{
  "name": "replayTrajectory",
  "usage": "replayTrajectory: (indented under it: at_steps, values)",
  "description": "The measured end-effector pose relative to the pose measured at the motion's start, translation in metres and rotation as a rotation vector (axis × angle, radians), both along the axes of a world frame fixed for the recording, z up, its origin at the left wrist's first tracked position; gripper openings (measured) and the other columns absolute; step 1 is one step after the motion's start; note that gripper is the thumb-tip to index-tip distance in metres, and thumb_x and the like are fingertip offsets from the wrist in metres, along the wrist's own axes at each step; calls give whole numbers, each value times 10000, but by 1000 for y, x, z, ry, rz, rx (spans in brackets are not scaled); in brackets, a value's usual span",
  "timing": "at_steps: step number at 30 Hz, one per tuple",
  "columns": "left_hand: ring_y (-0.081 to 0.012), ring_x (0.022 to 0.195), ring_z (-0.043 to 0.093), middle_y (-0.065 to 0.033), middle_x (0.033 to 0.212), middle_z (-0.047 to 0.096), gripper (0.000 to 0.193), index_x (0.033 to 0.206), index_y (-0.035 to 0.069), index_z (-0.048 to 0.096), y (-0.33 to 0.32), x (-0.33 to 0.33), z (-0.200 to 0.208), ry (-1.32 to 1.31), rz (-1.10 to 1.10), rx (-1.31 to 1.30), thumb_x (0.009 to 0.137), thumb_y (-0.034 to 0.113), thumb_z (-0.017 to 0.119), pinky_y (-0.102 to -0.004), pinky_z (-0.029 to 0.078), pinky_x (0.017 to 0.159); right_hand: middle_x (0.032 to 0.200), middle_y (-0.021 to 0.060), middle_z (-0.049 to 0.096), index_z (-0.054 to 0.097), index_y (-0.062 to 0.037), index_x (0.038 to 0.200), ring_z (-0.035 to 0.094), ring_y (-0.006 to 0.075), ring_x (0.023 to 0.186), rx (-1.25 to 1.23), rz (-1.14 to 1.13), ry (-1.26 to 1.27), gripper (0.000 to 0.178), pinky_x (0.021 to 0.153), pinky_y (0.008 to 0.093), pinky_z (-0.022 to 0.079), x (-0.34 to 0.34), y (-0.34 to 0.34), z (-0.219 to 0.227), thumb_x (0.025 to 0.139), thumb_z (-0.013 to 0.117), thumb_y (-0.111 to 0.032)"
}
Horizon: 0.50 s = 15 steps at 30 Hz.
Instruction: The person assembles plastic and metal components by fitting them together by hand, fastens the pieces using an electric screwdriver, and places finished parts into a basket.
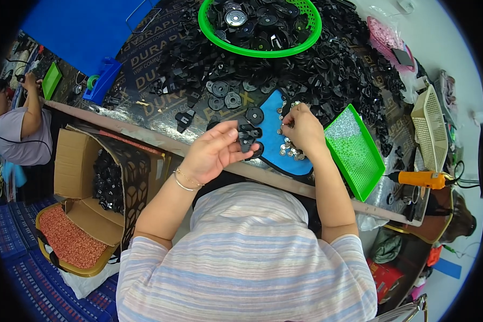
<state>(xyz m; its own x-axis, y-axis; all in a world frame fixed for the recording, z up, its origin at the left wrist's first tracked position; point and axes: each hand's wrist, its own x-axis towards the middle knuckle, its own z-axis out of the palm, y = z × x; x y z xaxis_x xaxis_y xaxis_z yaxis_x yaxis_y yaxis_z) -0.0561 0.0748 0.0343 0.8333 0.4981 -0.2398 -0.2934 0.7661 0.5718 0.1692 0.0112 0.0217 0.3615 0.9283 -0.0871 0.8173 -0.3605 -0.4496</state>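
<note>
My left hand (pixel 209 153) is closed around a black plastic part (pixel 247 133), held up over the table's near edge between thumb and fingers. To its right lies a blue mat (pixel 271 126) with a dark border. My right hand (pixel 304 127) reaches down onto this mat, thumb and fingertips pinched together among small round silver metal pieces (pixel 292 152). Whatever sits in that pinch is too small to make out. A round black disc (pixel 254 115) rests just beyond the part in my left hand, and more round discs (pixel 232 100) lie farther back.
A heap of black plastic parts (pixel 338 75) covers the table's far side, around a green basket (pixel 260 53) of discs. Right of my hand are a green tray (pixel 362 161) with tiny silver pieces and an orange-handled tool (pixel 421 180). An open carton (pixel 72 166) and a person (pixel 24 129) are leftward.
</note>
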Motion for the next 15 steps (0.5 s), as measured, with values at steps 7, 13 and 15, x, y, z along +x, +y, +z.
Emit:
replayTrajectory:
  at_steps: [7,13,15]
  values:
    - [-223,935,586,-83,1025,556,270,1159,8,438,-6,9,-5,68,-35,-8,905,100,450,-347,489,846,914,77,540,620,-27,773,529,196,749,240,351,588,81,669,292,442,-19,-12,47,707,640,-68]
    - [-168,844,582,-11,858,514,250,1133,27,455,-14,11,-12,94,-22,-25,897,108,478,-367,491,846,855,84,534,599,-28,719,546,240,794,203,378,470,66,667,307,437,-39,-9,55,673,629,-65]
    - [-164,844,581,-11,861,515,240,1125,30,460,-15,10,-12,96,-15,-27,897,106,477,-366,492,847,844,83,538,600,-30,709,546,242,791,235,377,404,66,667,307,440,-40,-9,52,668,631,-72]
